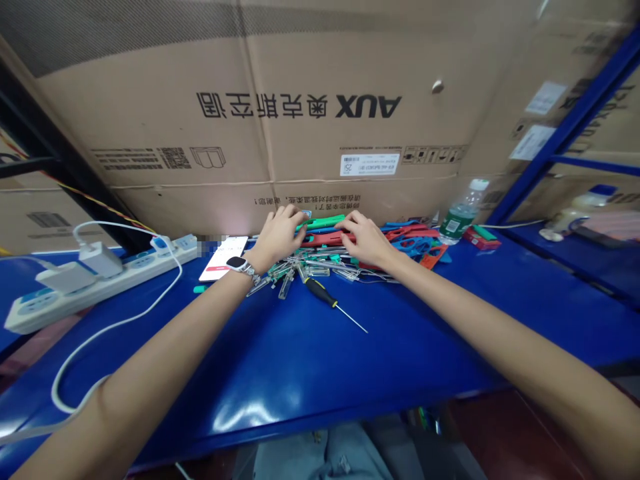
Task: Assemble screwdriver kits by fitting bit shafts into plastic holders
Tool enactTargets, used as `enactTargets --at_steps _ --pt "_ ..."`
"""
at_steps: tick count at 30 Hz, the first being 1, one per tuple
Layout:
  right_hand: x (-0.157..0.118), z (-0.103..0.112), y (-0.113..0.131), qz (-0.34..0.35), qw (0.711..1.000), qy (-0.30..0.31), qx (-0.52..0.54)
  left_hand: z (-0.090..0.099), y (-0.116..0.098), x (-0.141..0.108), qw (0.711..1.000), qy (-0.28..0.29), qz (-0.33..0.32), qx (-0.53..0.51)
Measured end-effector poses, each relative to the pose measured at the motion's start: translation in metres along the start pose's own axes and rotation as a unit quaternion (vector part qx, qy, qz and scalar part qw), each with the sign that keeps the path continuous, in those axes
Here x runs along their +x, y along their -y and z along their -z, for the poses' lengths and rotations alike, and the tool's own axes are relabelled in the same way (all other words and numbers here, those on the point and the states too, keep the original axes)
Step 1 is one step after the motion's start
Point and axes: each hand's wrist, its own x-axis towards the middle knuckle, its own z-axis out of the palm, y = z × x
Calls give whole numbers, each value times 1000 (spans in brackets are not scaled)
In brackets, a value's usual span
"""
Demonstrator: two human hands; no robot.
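At the back of the blue table, my left hand [280, 233] curls its fingers round the left ends of a few flat plastic strips. My right hand [367, 241] grips their right ends, thumb below and fingers above. A green strip [325, 221] lies uppermost between the hands, with a red strip [325, 238] just in front. More red and blue strips [415, 240] are heaped right of my right hand. Below both hands spreads a pile of small clear plastic sticks [320, 263]. A screwdriver [323, 293] with a black and yellow handle lies before the pile.
A large cardboard box [300, 147] stands behind the table [300, 373]. Left are a white power strip [135, 270], its cables and a white card or phone [225, 259]. Right are a water bottle [463, 213], a small red box [483, 238] and a blue rack post [565, 133].
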Motion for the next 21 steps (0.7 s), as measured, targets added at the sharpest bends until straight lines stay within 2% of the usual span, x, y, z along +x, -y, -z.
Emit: enactTargets --at_steps 4,12,17,21 --pt "-31 11 -8 -19 999 -29 30 -1 -25 -3 998 -18 -57 -21" --pt "-83 26 -27 -109 994 -25 -2 -17 -68 5 992 17 -113 -55" --pt "-99 37 -44 -172 984 -31 -44 -33 -93 18 987 41 -143 -55" --pt "-98 41 -53 -197 978 2 -68 -44 -109 41 985 46 -166 -26"
